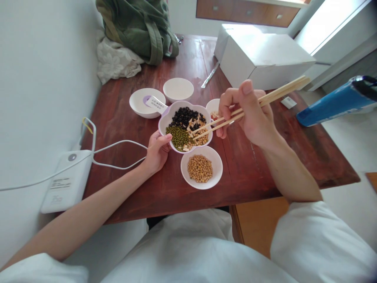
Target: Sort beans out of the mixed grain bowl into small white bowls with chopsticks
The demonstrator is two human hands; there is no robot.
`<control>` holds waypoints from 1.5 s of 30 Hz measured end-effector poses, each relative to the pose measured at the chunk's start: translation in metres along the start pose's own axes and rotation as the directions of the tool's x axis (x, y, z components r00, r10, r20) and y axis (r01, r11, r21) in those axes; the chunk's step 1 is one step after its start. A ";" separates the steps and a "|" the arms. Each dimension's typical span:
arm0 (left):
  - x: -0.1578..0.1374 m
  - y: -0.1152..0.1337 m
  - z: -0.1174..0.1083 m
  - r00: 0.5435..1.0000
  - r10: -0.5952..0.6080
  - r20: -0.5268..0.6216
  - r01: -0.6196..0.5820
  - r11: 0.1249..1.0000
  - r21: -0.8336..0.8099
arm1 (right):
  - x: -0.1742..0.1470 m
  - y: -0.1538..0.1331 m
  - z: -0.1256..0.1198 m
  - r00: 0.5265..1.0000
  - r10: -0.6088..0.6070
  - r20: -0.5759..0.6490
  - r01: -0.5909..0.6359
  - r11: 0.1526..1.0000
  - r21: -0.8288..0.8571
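Observation:
My left hand (159, 152) grips the near-left edge of a flower-shaped bowl (163, 125) with a purple rim, its thumb over the side. Black beans (184, 117), green mung beans (177, 137) and pale yellowish pieces (202, 133) lie in it in separate patches, partly mixed. In my right hand (247, 112) is a pair of wooden chopsticks (273, 96), their tips down among the pale pieces. Just below stands a white bowl (218, 175) of soybeans (200, 168). Behind my right fingers, a small white bowl (212, 104) with reddish bits is partly hidden.
Two white bowls (178, 89) (138, 104) stand behind the flower-shaped bowl. A white box (259, 59) and green bag (138, 27) occupy the back of the table (165, 192). A blue bottle (332, 104) is at right; a white power bank (67, 181) with cable lies left.

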State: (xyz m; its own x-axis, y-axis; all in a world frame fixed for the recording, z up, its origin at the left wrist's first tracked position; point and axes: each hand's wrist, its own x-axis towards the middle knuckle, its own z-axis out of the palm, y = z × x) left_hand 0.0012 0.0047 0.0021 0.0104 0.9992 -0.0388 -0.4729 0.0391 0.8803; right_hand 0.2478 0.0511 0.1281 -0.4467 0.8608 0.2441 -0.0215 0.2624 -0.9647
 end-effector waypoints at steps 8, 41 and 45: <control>0.002 0.000 0.001 1.000 0.010 -0.018 -0.010 1.000 -0.010 | 0.001 0.009 0.014 0.999 -0.041 -0.019 0.041 0.999 0.004; 0.001 0.000 0.000 1.000 0.003 -0.016 -0.003 1.000 0.006 | 0.002 0.009 0.000 0.985 -0.134 -0.109 0.127 0.990 -0.067; 0.000 0.000 0.000 1.000 0.005 -0.008 -0.005 1.000 0.021 | 0.000 0.006 -0.004 0.979 -0.168 -0.119 0.160 0.984 -0.075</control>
State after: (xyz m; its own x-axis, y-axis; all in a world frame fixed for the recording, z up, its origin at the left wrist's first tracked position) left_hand 0.0007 0.0044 0.0019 0.0012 0.9993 -0.0378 -0.4540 0.0342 0.8903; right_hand 0.2514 0.0545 0.1227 -0.3270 0.8500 0.4130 -0.0255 0.4289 -0.9030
